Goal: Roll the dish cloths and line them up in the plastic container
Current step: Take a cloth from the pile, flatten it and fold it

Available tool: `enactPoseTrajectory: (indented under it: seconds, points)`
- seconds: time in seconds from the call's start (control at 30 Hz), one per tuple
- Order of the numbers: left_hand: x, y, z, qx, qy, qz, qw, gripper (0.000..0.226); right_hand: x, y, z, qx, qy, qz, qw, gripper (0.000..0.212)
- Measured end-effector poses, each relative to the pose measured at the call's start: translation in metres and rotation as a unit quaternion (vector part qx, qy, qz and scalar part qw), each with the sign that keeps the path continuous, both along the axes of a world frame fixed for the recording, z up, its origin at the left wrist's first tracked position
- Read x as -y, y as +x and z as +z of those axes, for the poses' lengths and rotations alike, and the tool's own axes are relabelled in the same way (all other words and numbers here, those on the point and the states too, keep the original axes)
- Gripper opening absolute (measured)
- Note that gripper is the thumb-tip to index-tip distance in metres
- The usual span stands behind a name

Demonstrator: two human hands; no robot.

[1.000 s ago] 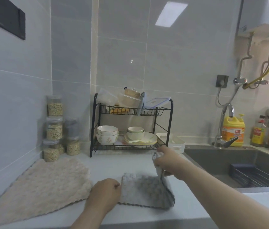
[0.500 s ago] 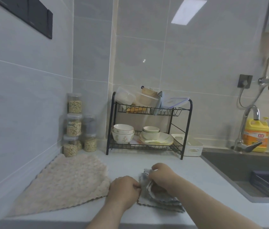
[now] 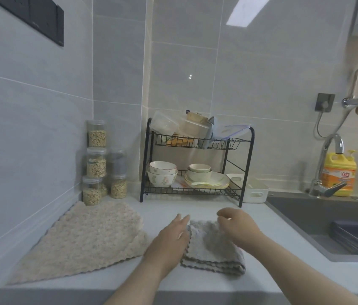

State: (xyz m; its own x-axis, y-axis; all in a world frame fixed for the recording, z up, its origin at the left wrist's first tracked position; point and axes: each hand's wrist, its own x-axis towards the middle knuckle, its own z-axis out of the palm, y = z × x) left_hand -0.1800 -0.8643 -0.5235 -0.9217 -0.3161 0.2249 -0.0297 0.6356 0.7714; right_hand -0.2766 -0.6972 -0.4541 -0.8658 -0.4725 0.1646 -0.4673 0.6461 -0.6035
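Observation:
A grey dish cloth (image 3: 212, 249) lies folded in half on the white counter near the front edge. My left hand (image 3: 171, 235) rests flat on the cloth's left edge, fingers straight. My right hand (image 3: 236, 227) hovers over the cloth's far right part, fingers curled and apart, thumb and forefinger close to the cloth's far corner. A larger beige dish cloth (image 3: 85, 241) lies spread flat to the left. The white plastic container (image 3: 255, 191) stands behind the rack's right leg, beside the sink.
A black two-tier dish rack (image 3: 195, 164) with bowls and plates stands at the back. Several jars of grain (image 3: 95, 164) are stacked in the left corner. The sink (image 3: 327, 221) with tap and yellow detergent bottle (image 3: 339, 172) lies to the right.
The grey cloth went from open with one corner lifted by my right hand to folded over on itself. My left hand flattened on its left edge; my right hand let go of the corner.

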Motion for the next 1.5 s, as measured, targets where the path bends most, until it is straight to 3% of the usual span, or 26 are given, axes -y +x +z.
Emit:
enactPoseTrajectory:
  seconds: [0.03, 0.13, 0.27, 0.3, 0.37, 0.5, 0.57, 0.63, 0.7, 0.77, 0.8, 0.9, 0.97, 1.03, 1.1, 1.23, 1.33, 1.5]
  points:
    - [-0.003, -0.001, 0.000, 0.015, -0.027, -0.025, 0.999, 0.044, -0.007, -0.002, -0.006, -0.042, 0.060, 0.013, 0.997, 0.033]
    - [-0.006, -0.004, -0.003, 0.057, -0.106, -0.035, 0.992, 0.041, -0.022, -0.005, -0.037, -0.038, 0.164, 0.070, 0.983, 0.042]
    - [-0.010, -0.002, -0.001, 0.068, -0.143, 0.000, 0.987, 0.043, -0.024, -0.021, -0.070, -0.079, 0.242, 0.076, 0.964, 0.085]
    - [-0.010, -0.001, -0.001, 0.069, -0.151, 0.007, 0.986, 0.044, -0.024, -0.023, -0.071, -0.083, 0.257, 0.079, 0.960, 0.086]
    - [-0.012, -0.001, -0.001, 0.070, -0.171, 0.012, 0.983, 0.043, -0.024, -0.022, -0.069, -0.072, 0.232, 0.076, 0.967, 0.065]
    - [-0.010, -0.007, 0.003, 0.089, -0.171, 0.001, 0.981, 0.026, -0.028, -0.017, -0.065, -0.013, 0.076, -0.025, 0.997, 0.052]
    - [-0.007, -0.016, 0.011, 0.053, -0.127, 0.025, 0.990, 0.027, -0.028, -0.018, -0.066, -0.029, 0.103, -0.045, 0.993, 0.034]
    - [-0.006, -0.032, 0.024, 0.029, -0.131, 0.032, 0.990, 0.037, -0.027, -0.018, -0.066, -0.043, 0.118, -0.032, 0.992, 0.029]
    - [-0.011, -0.053, 0.039, 0.092, -0.173, -0.014, 0.981, 0.058, -0.029, -0.019, -0.064, -0.076, 0.104, -0.002, 0.992, 0.026]
    - [-0.021, -0.069, 0.049, 0.185, -0.119, -0.059, 0.974, 0.060, -0.032, -0.019, -0.064, -0.075, 0.016, 0.049, 0.996, 0.010]
    - [-0.025, -0.073, 0.051, 0.213, -0.102, -0.076, 0.969, 0.048, -0.035, -0.019, -0.064, -0.062, -0.045, 0.063, 0.995, 0.007]
    - [-0.023, -0.076, 0.054, 0.218, -0.054, -0.072, 0.972, 0.017, -0.040, -0.022, -0.063, 0.039, -0.213, 0.030, 0.976, 0.025]
    - [-0.017, -0.073, 0.047, 0.146, 0.094, -0.054, 0.983, 0.008, -0.043, -0.027, -0.062, 0.128, -0.293, -0.019, 0.947, 0.034]
    - [-0.020, -0.063, 0.037, 0.049, 0.304, -0.047, 0.950, 0.016, -0.044, -0.029, -0.060, 0.167, -0.307, -0.012, 0.937, 0.040]
    - [-0.024, -0.054, 0.025, -0.014, 0.395, -0.029, 0.918, 0.017, -0.041, -0.025, -0.059, 0.186, -0.294, 0.025, 0.937, 0.033]
    - [-0.029, -0.050, 0.013, -0.057, 0.377, -0.026, 0.924, 0.028, -0.039, -0.021, -0.059, 0.133, -0.275, 0.038, 0.951, 0.005]
    - [-0.028, -0.052, 0.010, -0.079, 0.359, -0.004, 0.930, 0.025, -0.041, -0.027, -0.061, 0.088, -0.307, 0.019, 0.948, 0.013]
    - [-0.023, -0.060, 0.005, -0.106, 0.320, -0.004, 0.941, 0.032, -0.043, -0.031, -0.063, 0.162, -0.364, 0.039, 0.916, 0.020]
